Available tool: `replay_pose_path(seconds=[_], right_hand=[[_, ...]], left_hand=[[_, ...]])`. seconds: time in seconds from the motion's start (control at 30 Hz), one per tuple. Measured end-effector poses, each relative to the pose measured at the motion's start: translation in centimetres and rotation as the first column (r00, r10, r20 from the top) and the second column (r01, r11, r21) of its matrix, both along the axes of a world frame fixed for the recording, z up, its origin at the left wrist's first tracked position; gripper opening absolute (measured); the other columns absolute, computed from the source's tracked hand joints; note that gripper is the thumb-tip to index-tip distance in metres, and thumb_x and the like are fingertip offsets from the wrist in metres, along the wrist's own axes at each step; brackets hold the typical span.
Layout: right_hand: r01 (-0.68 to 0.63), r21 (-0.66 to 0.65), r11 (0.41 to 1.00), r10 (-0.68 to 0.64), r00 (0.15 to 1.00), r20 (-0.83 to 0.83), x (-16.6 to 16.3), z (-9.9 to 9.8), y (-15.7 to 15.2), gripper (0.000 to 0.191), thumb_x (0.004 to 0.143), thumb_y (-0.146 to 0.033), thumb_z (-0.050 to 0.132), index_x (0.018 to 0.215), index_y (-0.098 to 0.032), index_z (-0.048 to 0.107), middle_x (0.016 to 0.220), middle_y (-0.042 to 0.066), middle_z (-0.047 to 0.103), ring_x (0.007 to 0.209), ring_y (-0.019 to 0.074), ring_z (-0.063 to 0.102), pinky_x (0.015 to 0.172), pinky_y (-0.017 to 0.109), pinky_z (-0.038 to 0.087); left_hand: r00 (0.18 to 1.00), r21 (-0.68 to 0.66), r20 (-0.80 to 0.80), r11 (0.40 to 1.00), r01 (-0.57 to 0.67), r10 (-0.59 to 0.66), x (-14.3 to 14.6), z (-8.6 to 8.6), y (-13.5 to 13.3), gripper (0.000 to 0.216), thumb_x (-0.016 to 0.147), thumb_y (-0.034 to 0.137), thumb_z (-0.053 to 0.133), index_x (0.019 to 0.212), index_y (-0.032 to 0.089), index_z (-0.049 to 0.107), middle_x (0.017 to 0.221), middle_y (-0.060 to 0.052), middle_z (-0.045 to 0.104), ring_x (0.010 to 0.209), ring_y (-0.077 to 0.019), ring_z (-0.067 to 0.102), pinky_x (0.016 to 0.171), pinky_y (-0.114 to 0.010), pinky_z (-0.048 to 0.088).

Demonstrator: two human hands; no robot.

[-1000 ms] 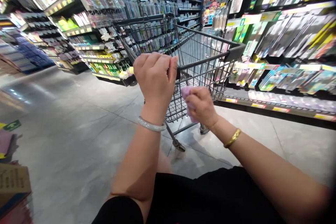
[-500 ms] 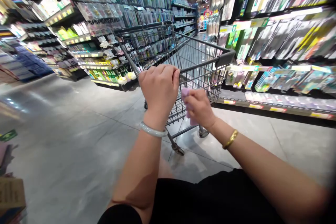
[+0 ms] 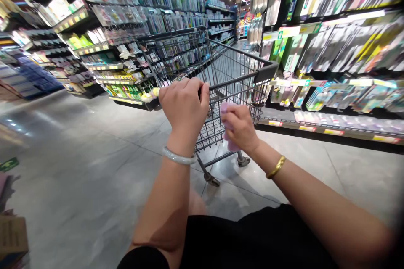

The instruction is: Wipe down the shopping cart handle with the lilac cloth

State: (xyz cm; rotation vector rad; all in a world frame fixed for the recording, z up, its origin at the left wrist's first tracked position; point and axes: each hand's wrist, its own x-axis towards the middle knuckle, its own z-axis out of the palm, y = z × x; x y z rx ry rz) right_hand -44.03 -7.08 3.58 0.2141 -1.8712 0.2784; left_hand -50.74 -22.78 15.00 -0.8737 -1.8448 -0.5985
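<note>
My left hand (image 3: pixel 186 103) is wrapped round the handle bar of a grey wire shopping cart (image 3: pixel 232 83), near the bar's left end. A pale bangle circles that wrist. My right hand (image 3: pixel 240 127) is closed on a soft, crumpled lilac cloth (image 3: pixel 232 144), held just behind the cart and below its handle; the cloth's folds are partly hidden by my fingers. A gold bangle sits on the right wrist. The cart's basket walls show open wire mesh, and two of its wheels stand on the floor nearest me.
Shelves of packaged goods (image 3: pixel 341 50) rise close on the right. Another shelf unit (image 3: pixel 120 67) stands ahead to the left, beyond the cart. Grey tiled floor (image 3: pixel 104 168) spreads on the left, with a cardboard box (image 3: pixel 12 235) at the lower left edge.
The cart's handle and my left hand have shifted slightly to the left. My right hand stays closed on the lilac cloth, nearly in place.
</note>
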Motion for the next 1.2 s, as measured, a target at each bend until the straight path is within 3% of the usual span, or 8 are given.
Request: replay_pose_path(seconds=[0.1, 0.23, 0.33, 0.57, 0.67, 0.8, 1.03, 1.2], right_hand=[[-0.044, 0.051, 0.998, 0.044, 0.999, 0.0, 0.0, 0.5, 0.2, 0.024, 0.08, -0.008, 0.056, 0.093, -0.027, 0.063, 0.107, 0.002, 0.059, 0.1, 0.0178, 0.053, 0.087, 0.036, 0.051], [0.053, -0.171, 0.984, -0.073, 0.991, -0.113, 0.3, 2.1, 4.5, 0.023, 0.076, -0.009, 0.056, 0.091, -0.025, 0.062, 0.104, 0.005, 0.053, 0.105, 0.0219, 0.051, 0.092, 0.046, 0.049], [0.095, -0.254, 0.962, -0.128, 0.985, -0.117, 0.4, 2.1, 5.1, 0.021, 0.074, -0.008, 0.056, 0.086, -0.024, 0.061, 0.101, 0.004, 0.052, 0.103, 0.0225, 0.051, 0.094, 0.049, 0.047], [-0.009, -0.028, 1.0, 0.009, 1.0, 0.001, 0.1, 2.1, 0.8, 0.027, 0.078, -0.007, 0.056, 0.096, -0.027, 0.062, 0.107, 0.003, 0.057, 0.105, 0.0199, 0.052, 0.091, 0.04, 0.05], [0.028, -0.108, 0.994, -0.035, 0.997, -0.062, 0.5, 3.7, 2.9, 0.027, 0.075, -0.006, 0.056, 0.093, -0.025, 0.062, 0.107, 0.004, 0.053, 0.106, 0.0217, 0.05, 0.094, 0.044, 0.047], [0.113, -0.274, 0.955, -0.152, 0.981, -0.123, 0.7, 4.9, 4.8, 0.023, 0.076, -0.006, 0.055, 0.089, -0.023, 0.062, 0.101, 0.004, 0.05, 0.104, 0.022, 0.051, 0.096, 0.046, 0.044], [0.018, -0.093, 0.996, -0.022, 0.998, -0.05, 0.3, 4.4, 2.1, 0.025, 0.075, -0.006, 0.055, 0.09, -0.025, 0.063, 0.104, 0.004, 0.055, 0.103, 0.0218, 0.051, 0.092, 0.042, 0.047], [0.053, -0.281, 0.958, -0.104, 0.98, -0.169, 1.0, 5.9, 4.7, 0.021, 0.077, -0.008, 0.055, 0.087, -0.025, 0.064, 0.1, 0.003, 0.051, 0.105, 0.0207, 0.052, 0.096, 0.046, 0.044]], left_hand=[[0.999, 0.009, -0.003, 0.999, -0.034, 0.034, -0.2, 0.1, 0.0, 0.026, 0.094, 0.043, 0.055, 0.075, 0.027, 0.064, 0.073, -0.003, 0.067, 0.072, -0.0224, 0.052, 0.071, -0.038, 0.026], [1.0, 0.053, -0.003, 0.999, 0.003, -0.003, -0.3, 0.1, -0.2, 0.035, 0.095, 0.044, 0.052, 0.068, 0.028, 0.066, 0.066, -0.002, 0.063, 0.067, -0.0204, 0.049, 0.07, -0.038, 0.025], [1.0, 0.052, 0.015, 0.998, 0.024, -0.025, -0.4, 0.1, -0.4, 0.04, 0.095, 0.047, 0.052, 0.064, 0.027, 0.066, 0.065, -0.002, 0.063, 0.067, -0.0198, 0.048, 0.071, -0.039, 0.025], [0.987, 0.05, 0.155, 0.998, 0.029, -0.036, 1.2, 0.8, -0.7, 0.037, 0.094, 0.046, 0.054, 0.066, 0.027, 0.068, 0.074, -0.005, 0.066, 0.082, -0.0264, 0.056, 0.087, -0.048, 0.026], [0.976, 0.063, 0.19, 0.993, 0.095, -0.105, 2.7, 0.7, 0.2, 0.032, 0.097, 0.042, 0.05, 0.078, 0.029, 0.073, 0.094, -0.005, 0.072, 0.098, -0.0284, 0.058, 0.097, -0.049, 0.026], [0.97, 0.014, 0.145, 0.981, 0.196, -0.196, 3.0, -0.7, 2.0, 0.027, 0.099, 0.037, 0.047, 0.114, 0.033, 0.069, 0.116, -0.003, 0.07, 0.11, -0.0265, 0.056, 0.107, -0.047, 0.023], [0.991, -0.054, 0.118, 0.996, 0.074, -0.067, 1.8, -1.6, 2.9, 0.027, 0.098, 0.042, 0.046, 0.101, 0.027, 0.068, 0.098, -0.01, 0.071, 0.098, -0.031, 0.053, 0.096, -0.05, 0.025], [0.977, -0.141, 0.204, 0.99, -0.031, 0.06, 2.7, -0.2, 1.6, 0.036, 0.101, 0.042, 0.036, 0.094, 0.027, 0.067, 0.095, -0.006, 0.072, 0.097, -0.0283, 0.057, 0.095, -0.047, 0.028]])
